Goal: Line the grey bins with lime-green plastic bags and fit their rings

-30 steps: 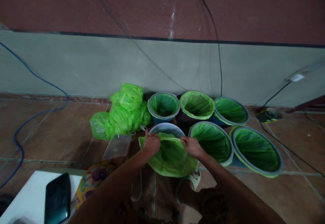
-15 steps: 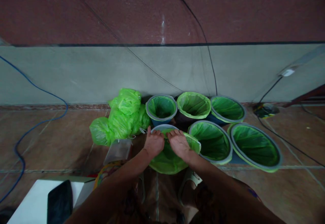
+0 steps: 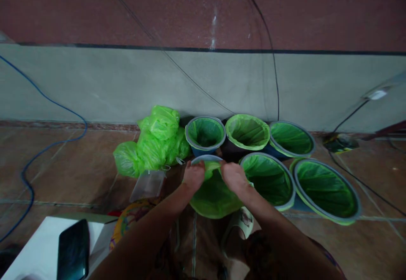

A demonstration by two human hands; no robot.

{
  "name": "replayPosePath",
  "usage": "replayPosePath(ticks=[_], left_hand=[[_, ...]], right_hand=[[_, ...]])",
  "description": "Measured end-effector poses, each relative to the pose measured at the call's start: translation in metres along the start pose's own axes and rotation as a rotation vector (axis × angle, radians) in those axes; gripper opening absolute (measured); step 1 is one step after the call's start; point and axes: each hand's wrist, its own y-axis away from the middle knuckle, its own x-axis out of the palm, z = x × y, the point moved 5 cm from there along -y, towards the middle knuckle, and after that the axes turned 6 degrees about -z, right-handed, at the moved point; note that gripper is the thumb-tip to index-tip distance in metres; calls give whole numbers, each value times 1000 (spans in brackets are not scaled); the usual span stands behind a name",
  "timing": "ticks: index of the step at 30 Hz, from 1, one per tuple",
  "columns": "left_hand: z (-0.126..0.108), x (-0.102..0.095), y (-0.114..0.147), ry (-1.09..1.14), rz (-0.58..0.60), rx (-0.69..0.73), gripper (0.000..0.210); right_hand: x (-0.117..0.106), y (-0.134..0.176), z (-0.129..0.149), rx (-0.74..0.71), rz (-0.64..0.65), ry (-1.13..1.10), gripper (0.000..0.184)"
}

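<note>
A green bin liner [image 3: 215, 197] hangs over the near side of the bin [image 3: 207, 158] in front of me, whose grey rim shows at the far side. My left hand [image 3: 194, 176] is closed on the liner's edge at the left of the opening. On the right, my right hand [image 3: 234, 177] grips the same edge, and a strip of the green film is stretched between both hands. My fingertips are partly hidden behind my knuckles.
Several lined bins, one being a blue bin [image 3: 205, 134], stand behind and to the right. Bunched green bags [image 3: 158, 144] and a clear plastic container [image 3: 147, 185] lie left. A phone [image 3: 73, 249] rests on a white box [image 3: 34, 242]. A blue cable [image 3: 47, 148] crosses the tiled floor.
Both hands have moved slightly apart and now grasp the liner's edge, pulling a strip of it taut between them. The view has shifted slightly, so the bins sit further right.
</note>
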Motion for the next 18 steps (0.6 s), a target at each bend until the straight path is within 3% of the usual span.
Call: replayPosePath(ticks=[4,7,12,15,16,18], left_hand=[[19,3,0,0,31,-69,32],[38,6,1,24,62,-144,31],[69,8,0,35,109,-243,27],[74,9,-3,51,138,-260,26],[73,10,-4,58,144,-257,27],[66,10,-5,71,151,-250,28]], right_hand=[[-10,3,-32,102,-36,28,34],[-9,9,-63,180,5,37,36],[3,25,-106,275,244,32,31],[9,32,-104,298,378,-4,27],[9,32,-98,287,371,-8,29],[7,29,-80,252,279,8,50]])
